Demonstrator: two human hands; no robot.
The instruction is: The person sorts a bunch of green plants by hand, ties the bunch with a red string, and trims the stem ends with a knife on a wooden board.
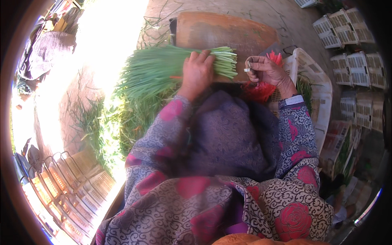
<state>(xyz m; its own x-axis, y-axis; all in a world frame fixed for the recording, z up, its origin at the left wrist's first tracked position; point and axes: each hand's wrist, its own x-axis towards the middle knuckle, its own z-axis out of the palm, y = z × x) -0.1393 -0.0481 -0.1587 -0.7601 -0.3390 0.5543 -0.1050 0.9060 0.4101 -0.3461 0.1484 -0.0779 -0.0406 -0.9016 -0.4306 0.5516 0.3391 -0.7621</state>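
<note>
A thick bunch of garlic chives (159,61) lies across the near edge of a wooden board (226,33), pale cut stems to the right and green leaves to the left. My left hand (199,70) grips the bunch from above, near the stems. A short red strip (175,77) shows against the leaves beside my left wrist. To the right of the stem ends is my right hand (269,69), its fingers curled. At its fingertips is a small pale piece (247,69); whether it is pinched or worn I cannot tell. Red plastic strips (260,91) hang below and behind this hand.
A white plastic crate (324,101) with some greens stands close on my right. Loose leaves (128,122) are heaped on the left. Stacked crates line the right side (343,27), and more crates with wire handles (67,183) stand at lower left. Strong sunlight washes out the left ground.
</note>
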